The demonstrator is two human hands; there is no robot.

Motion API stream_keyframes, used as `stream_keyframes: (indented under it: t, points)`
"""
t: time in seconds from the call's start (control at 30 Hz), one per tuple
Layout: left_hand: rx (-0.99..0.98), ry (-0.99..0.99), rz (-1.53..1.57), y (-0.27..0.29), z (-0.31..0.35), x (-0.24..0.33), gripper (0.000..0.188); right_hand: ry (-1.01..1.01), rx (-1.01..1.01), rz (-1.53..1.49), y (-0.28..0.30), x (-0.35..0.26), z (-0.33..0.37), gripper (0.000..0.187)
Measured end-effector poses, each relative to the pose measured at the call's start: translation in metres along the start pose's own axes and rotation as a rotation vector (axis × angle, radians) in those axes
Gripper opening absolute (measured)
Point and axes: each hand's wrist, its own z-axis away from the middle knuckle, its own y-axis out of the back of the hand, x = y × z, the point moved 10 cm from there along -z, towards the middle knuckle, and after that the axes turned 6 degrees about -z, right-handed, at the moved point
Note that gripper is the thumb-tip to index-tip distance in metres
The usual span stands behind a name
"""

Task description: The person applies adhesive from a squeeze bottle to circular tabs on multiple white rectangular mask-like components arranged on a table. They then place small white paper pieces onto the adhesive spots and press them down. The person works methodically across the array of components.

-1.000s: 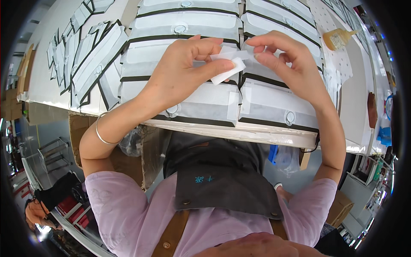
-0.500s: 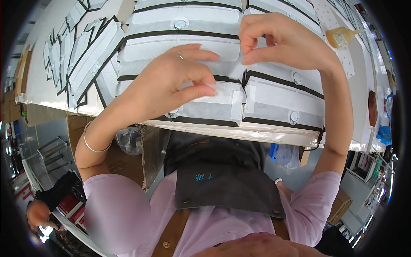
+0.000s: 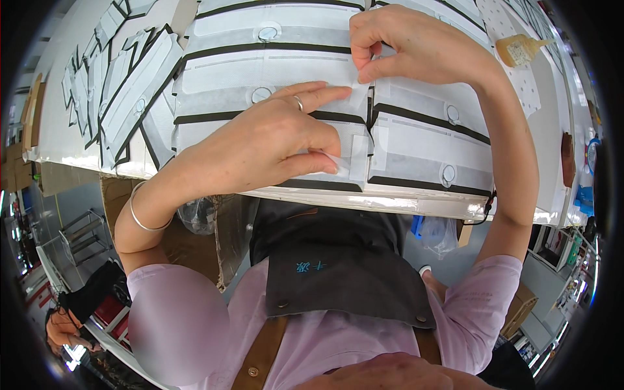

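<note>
The left hand [image 3: 270, 140] pinched a white strip [image 3: 340, 165] over a panel [image 3: 351, 135]. Whether the right hand [image 3: 416, 49] gripped anything was unclear.

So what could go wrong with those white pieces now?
The left hand seems to pinch a thin strip, which might crease or tear. It's right over a front piece by the table's edge, so that piece could get nudged crooked. The bottle looks close to the right wrist, so it might get knocked.
</note>
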Motion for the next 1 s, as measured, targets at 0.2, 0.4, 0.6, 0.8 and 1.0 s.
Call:
stream_keyframes:
  t: [0.2,0.4,0.6,0.8,1.0]
  points:
    - [0.032,0.046,0.040,-0.002,0.001,-0.004,0.015,0.018,0.038,-0.013,0.012,-0.004,0.006,0.019]
    - [0.044,0.153,0.094,0.005,0.007,-0.005,0.011,0.142,-0.017,-0.071,0.010,-0.006,0.008,0.020]
    - [0.039,0.172,0.105,0.008,0.012,-0.006,0.011,0.200,0.003,-0.161,0.018,-0.018,0.022,0.019]
    - [0.041,0.119,0.135,0.005,0.012,-0.001,0.009,0.061,-0.054,-0.066,0.002,-0.006,0.002,0.019]
    - [-0.006,0.052,0.114,-0.001,0.007,0.005,0.011,0.043,0.009,-0.019,0.003,-0.012,0.007,0.019]
